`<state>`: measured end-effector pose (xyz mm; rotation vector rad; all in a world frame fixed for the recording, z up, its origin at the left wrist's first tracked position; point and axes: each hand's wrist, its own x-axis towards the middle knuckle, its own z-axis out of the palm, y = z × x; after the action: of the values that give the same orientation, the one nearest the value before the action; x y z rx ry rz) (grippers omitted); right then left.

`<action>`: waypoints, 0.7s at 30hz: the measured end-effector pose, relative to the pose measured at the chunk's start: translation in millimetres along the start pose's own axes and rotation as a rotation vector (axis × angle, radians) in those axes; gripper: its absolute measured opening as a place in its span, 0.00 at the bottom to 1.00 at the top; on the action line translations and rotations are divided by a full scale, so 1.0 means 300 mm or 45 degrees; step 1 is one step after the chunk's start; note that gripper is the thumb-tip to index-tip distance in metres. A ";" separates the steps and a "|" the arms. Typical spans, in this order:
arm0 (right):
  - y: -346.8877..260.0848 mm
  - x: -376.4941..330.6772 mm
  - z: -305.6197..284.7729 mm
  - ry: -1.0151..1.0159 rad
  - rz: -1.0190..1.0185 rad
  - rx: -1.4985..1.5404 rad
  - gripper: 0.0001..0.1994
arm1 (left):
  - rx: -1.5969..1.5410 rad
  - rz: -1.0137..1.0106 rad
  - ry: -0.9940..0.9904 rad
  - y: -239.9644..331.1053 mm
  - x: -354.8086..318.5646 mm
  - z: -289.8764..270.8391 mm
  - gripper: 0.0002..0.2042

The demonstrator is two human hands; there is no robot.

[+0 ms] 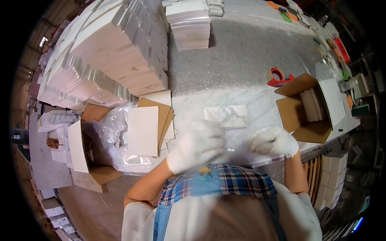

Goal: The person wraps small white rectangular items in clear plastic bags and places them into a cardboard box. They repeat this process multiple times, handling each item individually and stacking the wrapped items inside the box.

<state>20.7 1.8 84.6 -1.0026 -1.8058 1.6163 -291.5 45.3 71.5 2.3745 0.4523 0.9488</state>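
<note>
A white marble tile (237, 115) with grey veins lies flat on the worktop in front of me. My left hand (199, 142), in a white knit glove, is over the near left side of the tile and smeared by motion, so its fingers cannot be read. My right hand (271, 141), gloved the same way, hovers to the right of the tile with its fingers curled closed. What it holds, if anything, is hidden. A faint shiny patch shows between the hands, too blurred to name.
Left of me are stacked cardboard sheets (143, 132) and an open box (78, 144) with clear plastic (116, 124). An open box (337, 102) holding white pieces stands right, near a red tape dispenser (277, 82). Tall tile stacks (120, 56) rise at the far left; another stack (189, 30) stands behind.
</note>
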 end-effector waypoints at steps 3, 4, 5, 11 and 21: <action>0.100 -0.051 0.071 -0.088 -0.042 -0.260 0.12 | -0.033 -0.037 -0.142 0.007 -0.120 0.093 0.08; 0.130 -0.062 0.099 -0.080 -0.044 -0.359 0.10 | -0.019 -0.090 -0.144 0.018 -0.136 0.118 0.07; 0.156 -0.071 0.125 -0.070 -0.050 -0.464 0.08 | 0.016 -0.097 -0.180 0.020 -0.158 0.134 0.06; 0.222 -0.011 0.267 -0.306 0.128 -1.239 0.07 | 0.355 -0.003 -0.319 -0.028 -0.236 0.224 0.05; 0.494 -0.046 0.361 0.153 -0.186 -1.162 0.02 | 0.087 -0.521 -0.995 -0.064 -0.188 0.177 0.08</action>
<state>-28.1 -71.8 -76.7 -1.2395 -2.4969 0.5750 -295.0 14.2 -2.1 2.3464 0.6118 -0.1913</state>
